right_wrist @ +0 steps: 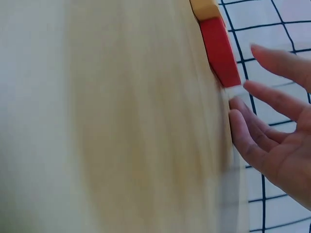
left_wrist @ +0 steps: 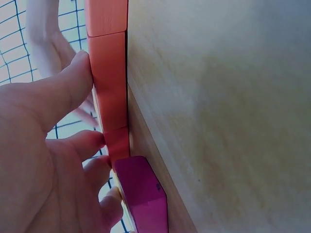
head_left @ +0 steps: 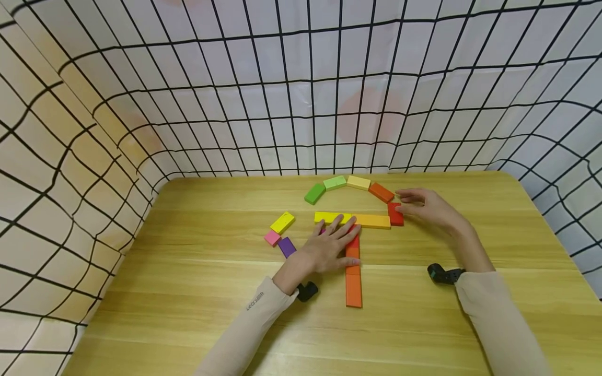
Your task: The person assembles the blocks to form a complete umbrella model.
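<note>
My left hand [head_left: 324, 249] lies with fingers spread over a column of red and orange blocks [head_left: 354, 290]. Its fingertips overlap the yellow block [head_left: 324, 216] in the row above, and its thumb rests at the column's side. Partly under this hand are a purple block [head_left: 287, 246] and a magenta block [left_wrist: 141, 187]. My right hand [head_left: 431, 210], fingers loosely extended, is beside a red block [head_left: 395, 219] at the row's right end; in the right wrist view a fingertip is close to the block's corner. An orange-yellow block [head_left: 373, 221] joins the row to that red block.
Above the row, an arc holds a green block [head_left: 314, 194], a light green block [head_left: 335, 183], a pale yellow block [head_left: 359, 182] and an orange block [head_left: 381, 192]. Left of my hand lie a yellow block [head_left: 282, 223] and a pink block [head_left: 272, 238]. Black grid netting [head_left: 310, 104] encloses the wooden table [head_left: 188, 292].
</note>
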### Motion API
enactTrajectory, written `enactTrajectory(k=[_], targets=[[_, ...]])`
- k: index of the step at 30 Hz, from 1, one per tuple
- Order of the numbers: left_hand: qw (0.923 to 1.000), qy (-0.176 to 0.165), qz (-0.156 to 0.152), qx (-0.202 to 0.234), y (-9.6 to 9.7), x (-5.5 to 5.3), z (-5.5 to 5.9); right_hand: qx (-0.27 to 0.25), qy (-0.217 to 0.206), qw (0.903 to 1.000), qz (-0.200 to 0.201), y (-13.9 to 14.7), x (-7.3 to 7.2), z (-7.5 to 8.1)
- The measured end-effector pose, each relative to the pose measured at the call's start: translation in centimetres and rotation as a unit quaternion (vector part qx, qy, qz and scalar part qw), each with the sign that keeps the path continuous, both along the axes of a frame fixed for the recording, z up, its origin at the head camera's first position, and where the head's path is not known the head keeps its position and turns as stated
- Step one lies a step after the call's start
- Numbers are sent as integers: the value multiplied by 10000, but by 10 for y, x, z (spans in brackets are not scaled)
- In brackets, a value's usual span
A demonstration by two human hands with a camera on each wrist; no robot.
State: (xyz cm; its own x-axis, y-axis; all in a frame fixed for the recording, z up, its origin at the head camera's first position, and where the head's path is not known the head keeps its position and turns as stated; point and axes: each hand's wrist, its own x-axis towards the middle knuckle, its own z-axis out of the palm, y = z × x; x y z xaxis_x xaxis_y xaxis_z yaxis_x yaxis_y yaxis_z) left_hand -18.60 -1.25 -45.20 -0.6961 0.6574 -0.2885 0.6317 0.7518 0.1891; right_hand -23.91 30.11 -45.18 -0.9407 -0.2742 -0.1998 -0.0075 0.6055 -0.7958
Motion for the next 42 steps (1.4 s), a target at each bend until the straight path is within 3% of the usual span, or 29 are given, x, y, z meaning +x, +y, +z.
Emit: enactTrajectory(k=[8, 35, 42], targets=[[10000, 13, 12, 13, -2, 0, 1, 207, 136, 9993, 282, 10, 15, -3], [10000, 20, 3, -3, -5, 1, 0, 259, 552, 9975, 347, 6, 18, -7], [9999, 94, -40, 0, -4, 1, -1, 248, 420, 9986, 210, 6, 20, -8]])
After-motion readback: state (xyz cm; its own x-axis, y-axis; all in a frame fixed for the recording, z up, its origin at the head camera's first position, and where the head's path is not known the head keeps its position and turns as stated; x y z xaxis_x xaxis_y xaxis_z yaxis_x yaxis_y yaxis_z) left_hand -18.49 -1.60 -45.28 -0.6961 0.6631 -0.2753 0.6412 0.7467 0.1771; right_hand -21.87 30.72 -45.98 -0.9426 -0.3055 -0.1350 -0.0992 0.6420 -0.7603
